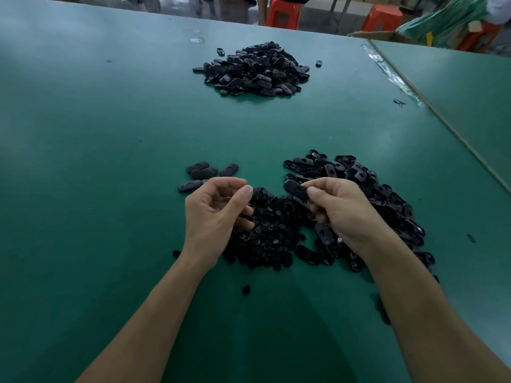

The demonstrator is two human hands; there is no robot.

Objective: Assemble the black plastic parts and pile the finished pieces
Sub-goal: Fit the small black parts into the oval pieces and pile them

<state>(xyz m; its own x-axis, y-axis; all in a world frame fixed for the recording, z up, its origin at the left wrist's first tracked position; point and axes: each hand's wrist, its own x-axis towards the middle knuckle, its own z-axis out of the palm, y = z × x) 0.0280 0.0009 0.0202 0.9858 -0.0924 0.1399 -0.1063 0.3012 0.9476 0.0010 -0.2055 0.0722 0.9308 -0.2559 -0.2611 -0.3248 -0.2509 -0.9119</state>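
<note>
About five finished ovals (203, 174) lie left of centre; below them the left hand (215, 214) curls thumb toward forefinger, but I cannot tell whether it holds anything. Right of the central heap of round parts (265, 236), the right hand (340, 211) pinches one oval shell (295, 188) beside the shell heap (373, 189); a third pile (254, 70) lies upper centre. Likely light, stiff, slick: pinch across the narrow sides.

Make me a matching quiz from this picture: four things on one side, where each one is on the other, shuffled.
1 large pile of oval pieces
2 heap of small round parts
3 single oval piece
4 orange stool

A pinched in the right hand
B far side of the green table
C near side of the table
D on the floor beyond the table

Pairs: 1-B, 2-C, 3-A, 4-D
</note>
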